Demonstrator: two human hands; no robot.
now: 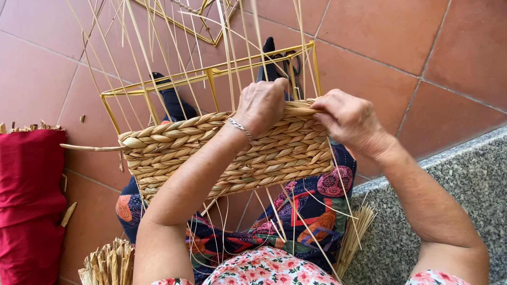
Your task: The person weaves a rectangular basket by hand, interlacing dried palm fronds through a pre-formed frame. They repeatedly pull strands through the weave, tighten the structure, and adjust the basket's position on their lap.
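On the lap, the half-woven basket (227, 153) rests against its yellow wire frame (211, 74), the left hand (261, 105) clamped over the rim while the right hand (348, 119) pinches the twisted strand (298, 110), best kept taut and packed down between the upright straws (137, 47).
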